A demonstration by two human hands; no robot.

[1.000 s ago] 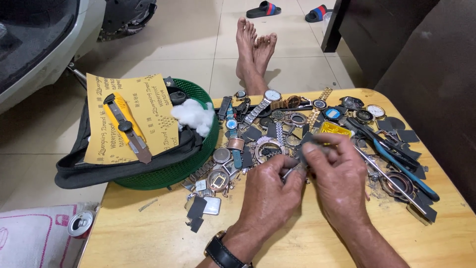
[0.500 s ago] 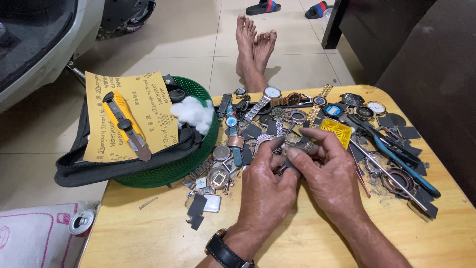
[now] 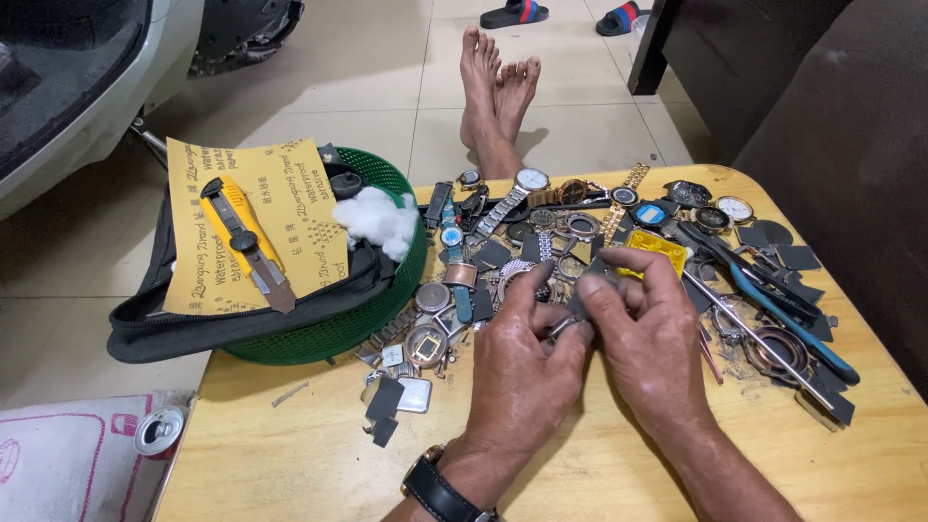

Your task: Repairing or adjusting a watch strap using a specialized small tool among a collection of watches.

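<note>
Both hands point(image 3: 590, 329) have drawn nearer, pinching 1 small metal watch part point(image 3: 564, 327); its axis unclear.

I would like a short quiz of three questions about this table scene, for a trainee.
1. True or false: the yellow-handled utility knife lies on the yellow sandpaper sheet.
2. Where is the white cotton wad? A) in the round green plastic basket B) on the floor C) in the right hand
3. Which wrist carries a black-strapped wristwatch?

Key: 1 true; 2 A; 3 the left hand side.
</note>
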